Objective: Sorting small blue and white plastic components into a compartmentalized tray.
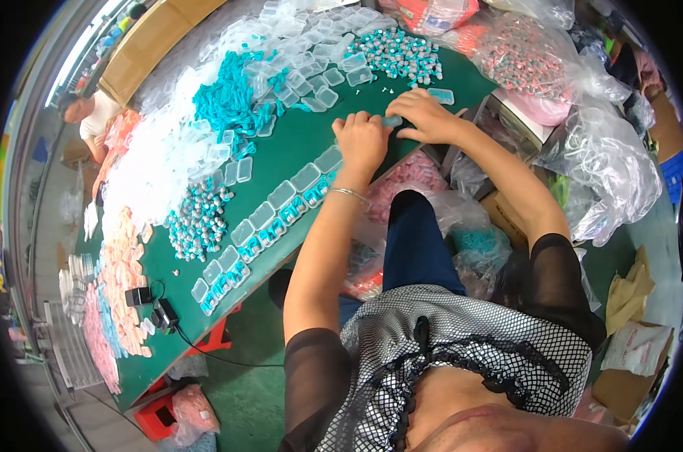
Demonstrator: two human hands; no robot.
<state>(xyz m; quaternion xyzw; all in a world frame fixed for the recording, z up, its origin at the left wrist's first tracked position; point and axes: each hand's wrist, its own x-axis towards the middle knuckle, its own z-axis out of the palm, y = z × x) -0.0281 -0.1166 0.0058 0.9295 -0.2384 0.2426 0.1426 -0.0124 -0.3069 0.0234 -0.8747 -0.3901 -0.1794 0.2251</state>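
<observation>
My left hand (362,141) is closed with bent fingers at the upper end of a row of open clear plastic cases (306,177), several of which hold teal and grey pieces. Between both hands is a small clear plastic case (391,120) with a bluish tint. The left fingers press at its left end, while my right hand (426,117) is closed at its right end. What lies inside this case is too small to make out. Just beyond the right fingers rests another clear case (441,96) with something teal in it.
Teal cord-like pieces (232,90), clear cases (311,71) and teal-and-grey pieces (402,56) lie heaped on the green table (281,158). A black adapter (164,315) with a cable is near the left edge. Plastic bags (522,56) crowd the right. Another person (96,120) sits far left.
</observation>
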